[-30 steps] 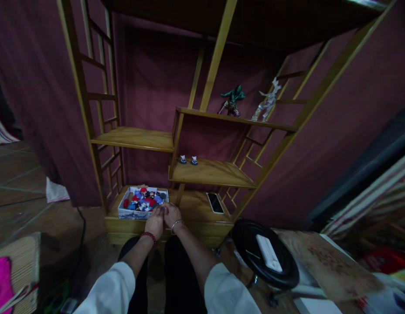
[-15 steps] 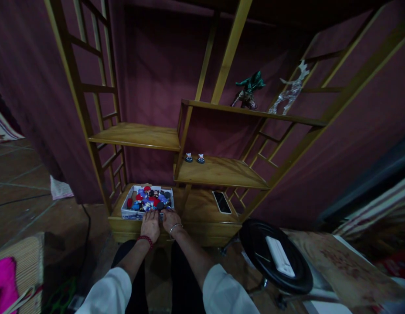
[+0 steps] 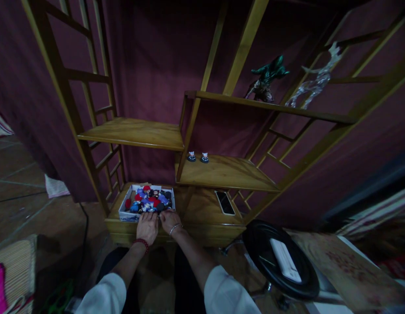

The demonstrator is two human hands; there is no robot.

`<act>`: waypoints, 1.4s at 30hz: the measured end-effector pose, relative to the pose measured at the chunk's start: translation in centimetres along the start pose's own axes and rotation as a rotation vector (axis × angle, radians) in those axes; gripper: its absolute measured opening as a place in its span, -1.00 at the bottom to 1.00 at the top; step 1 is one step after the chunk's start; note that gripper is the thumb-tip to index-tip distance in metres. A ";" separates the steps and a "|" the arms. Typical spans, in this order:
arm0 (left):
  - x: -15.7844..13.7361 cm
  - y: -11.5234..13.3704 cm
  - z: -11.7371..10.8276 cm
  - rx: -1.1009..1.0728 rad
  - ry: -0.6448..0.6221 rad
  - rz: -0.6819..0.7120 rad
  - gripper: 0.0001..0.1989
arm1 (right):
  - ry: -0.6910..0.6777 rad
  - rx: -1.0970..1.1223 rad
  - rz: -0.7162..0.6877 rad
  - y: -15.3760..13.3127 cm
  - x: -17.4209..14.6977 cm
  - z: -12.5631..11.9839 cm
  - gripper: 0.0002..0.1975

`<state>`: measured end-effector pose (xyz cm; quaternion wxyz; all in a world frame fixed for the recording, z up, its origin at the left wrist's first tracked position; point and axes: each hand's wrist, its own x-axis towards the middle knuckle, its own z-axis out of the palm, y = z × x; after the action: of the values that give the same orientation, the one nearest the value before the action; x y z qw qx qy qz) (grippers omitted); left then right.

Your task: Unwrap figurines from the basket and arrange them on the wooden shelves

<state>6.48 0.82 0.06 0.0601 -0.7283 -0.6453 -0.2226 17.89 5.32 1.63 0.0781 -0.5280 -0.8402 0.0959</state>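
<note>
Left hand (image 3: 148, 227) and right hand (image 3: 169, 220) at near side of white box (image 3: 128, 215), bottom shelf (image 3: 200, 210); can't tell if gripping. Leaning on its edge might tip the box, spilling figurines (image 3: 150, 199).

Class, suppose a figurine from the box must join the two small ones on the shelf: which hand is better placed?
Probably the right hand: it is by the front right corner of the box, nearer the shelf with the two small figurines. The left hand is farther left, along the front edge.
</note>
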 end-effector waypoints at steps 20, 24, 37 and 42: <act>1.6 0.1 1.2 0.005 0.009 -0.056 -0.68 | 0.249 0.102 -0.141 0.9 0.0 1.2 -0.76; 2.0 0.3 1.6 -0.011 0.010 -0.100 -0.61 | 0.264 0.125 -0.091 1.0 0.5 0.8 -0.75; 2.9 0.7 1.7 -0.054 -0.039 -0.146 -0.45 | 0.306 0.258 0.037 1.5 3.8 1.1 -0.71; 3.2 0.9 1.4 -0.058 -0.048 -0.184 -0.44 | 0.310 0.283 0.074 1.4 5.0 0.9 -0.72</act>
<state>7.93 4.16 0.26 0.0028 -0.6724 -0.7041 -0.2282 16.76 10.39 0.59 0.2763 -0.5507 -0.7763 0.1332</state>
